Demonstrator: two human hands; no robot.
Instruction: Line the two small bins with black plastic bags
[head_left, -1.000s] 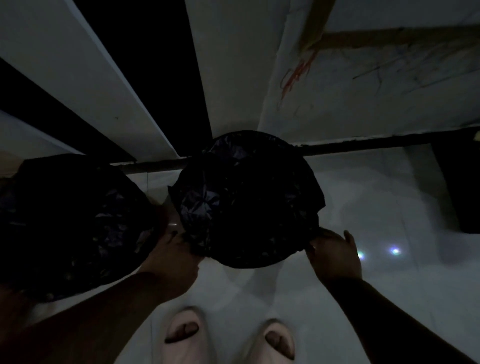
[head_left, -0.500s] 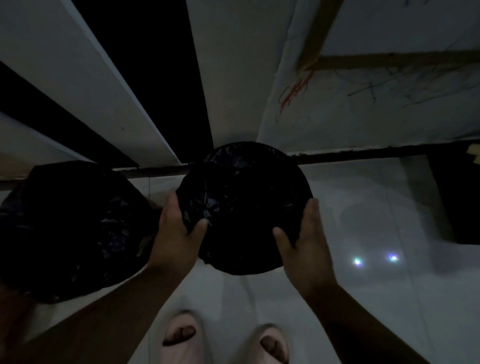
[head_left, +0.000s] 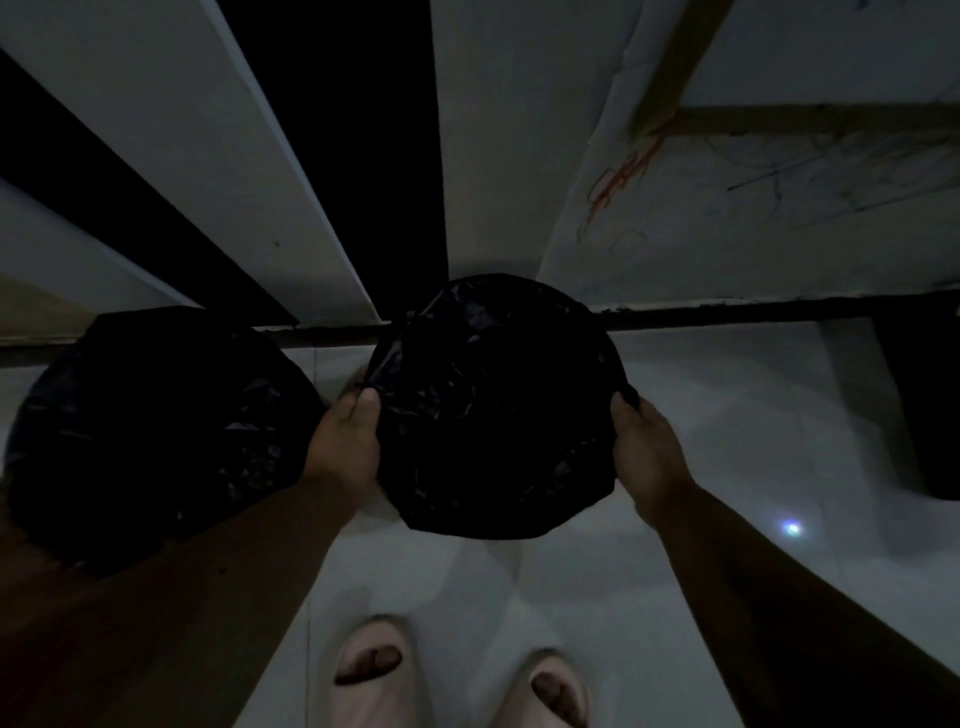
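Black plastic, head view: a crinkled black bag (head_left: 493, 405) is stretched over the round mouth of the middle bin, covering all of it that shows.
Middle bin: it stands on the pale tiled floor (head_left: 727, 467), close to the dark strip at the foot of the wall.
Left hand (head_left: 345, 447): fingers closed on the bag's left edge, thumb on top of the plastic.
Right hand (head_left: 644, 447): fingers curled around the bag's right edge, pinching a fold of it.
Hands together: one on each side of the bin, well apart, both clamped on the same bag.
Second bin (head_left: 156, 431): to the left, also wrapped in black plastic, just beside the left forearm; whether they touch cannot be told in the dim light.
Wall (head_left: 779, 208): pale, with red and blue scribbles on the right part.
Feet: two pale slippers (head_left: 369, 670) with open toes at the bottom edge, pointing toward the bins.
Floor light: one bright spot (head_left: 792, 529) reflected on the tiles near the right forearm.
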